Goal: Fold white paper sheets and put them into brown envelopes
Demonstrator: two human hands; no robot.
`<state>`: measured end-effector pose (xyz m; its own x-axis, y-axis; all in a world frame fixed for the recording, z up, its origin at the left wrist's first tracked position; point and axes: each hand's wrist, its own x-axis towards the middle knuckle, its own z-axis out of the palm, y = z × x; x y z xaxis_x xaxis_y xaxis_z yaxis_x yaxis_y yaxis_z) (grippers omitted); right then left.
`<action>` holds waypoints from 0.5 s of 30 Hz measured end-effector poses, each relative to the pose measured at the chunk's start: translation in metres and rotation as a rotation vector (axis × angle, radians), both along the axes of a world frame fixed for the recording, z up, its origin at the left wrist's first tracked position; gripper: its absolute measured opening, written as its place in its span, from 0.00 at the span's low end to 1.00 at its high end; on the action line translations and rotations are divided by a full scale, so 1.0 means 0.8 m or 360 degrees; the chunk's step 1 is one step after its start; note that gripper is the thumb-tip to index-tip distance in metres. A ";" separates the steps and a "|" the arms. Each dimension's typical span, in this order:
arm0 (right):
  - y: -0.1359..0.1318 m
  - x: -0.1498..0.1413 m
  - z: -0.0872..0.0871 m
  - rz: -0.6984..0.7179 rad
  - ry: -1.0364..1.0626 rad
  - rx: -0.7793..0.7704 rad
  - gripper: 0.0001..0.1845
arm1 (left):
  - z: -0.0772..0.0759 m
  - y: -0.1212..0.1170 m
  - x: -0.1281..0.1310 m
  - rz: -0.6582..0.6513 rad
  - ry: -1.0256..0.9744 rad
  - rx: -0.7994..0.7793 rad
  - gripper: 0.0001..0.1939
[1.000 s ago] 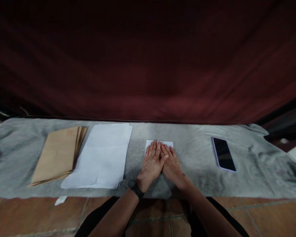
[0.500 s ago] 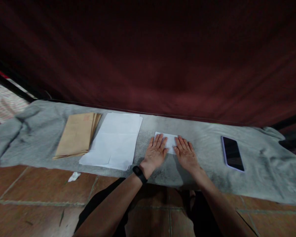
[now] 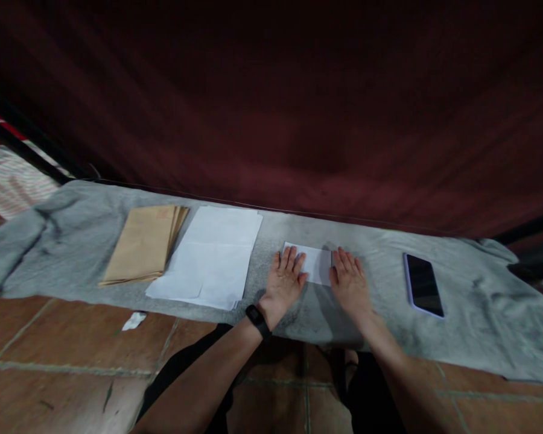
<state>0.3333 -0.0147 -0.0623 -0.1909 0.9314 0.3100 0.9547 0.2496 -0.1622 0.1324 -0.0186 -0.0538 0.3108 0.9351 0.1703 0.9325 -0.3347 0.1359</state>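
Note:
A small folded sheet of white paper (image 3: 317, 265) lies flat on the grey cloth in front of me. My left hand (image 3: 284, 278), with a black band on its wrist, rests on the paper's left part with the fingers stretched out. At the paper's right edge lies my right hand (image 3: 349, 282), flat and with its fingers extended. Between the two hands the middle of the paper shows. Left of my left hand is a stack of larger white sheets (image 3: 217, 253).
Brown paper envelopes (image 3: 142, 244) lie in a pile left of the white sheets. A phone (image 3: 423, 284) in a light purple case is at the right. The grey cloth (image 3: 380, 241) covers a narrow bench against a dark red curtain (image 3: 271, 120). A crumpled white scrap (image 3: 134, 320) is on the tiled floor.
My right hand has slid to the right across the folded paper to its right edge, uncovering more of it. My left hand has stayed in place.

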 end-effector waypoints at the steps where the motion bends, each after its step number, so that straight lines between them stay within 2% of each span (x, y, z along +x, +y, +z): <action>1: 0.000 -0.007 0.002 0.0076 0.0057 -0.0031 0.29 | 0.000 0.000 0.000 -0.0022 -0.0004 -0.0008 0.28; 6: -0.008 -0.047 0.002 0.0408 0.0194 -0.0198 0.28 | -0.005 0.003 -0.006 -0.0128 -0.0009 -0.0028 0.30; 10: -0.017 -0.059 -0.005 0.0346 0.0149 -0.0176 0.28 | -0.010 0.010 -0.013 -0.0129 0.0006 -0.0051 0.30; 15: -0.018 -0.054 -0.010 0.0280 0.0090 -0.0093 0.29 | -0.010 0.021 -0.029 -0.0002 -0.0019 -0.0016 0.30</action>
<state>0.2901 -0.0295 -0.0701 -0.3361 0.9019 0.2713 0.8862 0.4004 -0.2332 0.1093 -0.0014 -0.0618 0.3100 0.9364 0.1644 0.9303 -0.3344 0.1505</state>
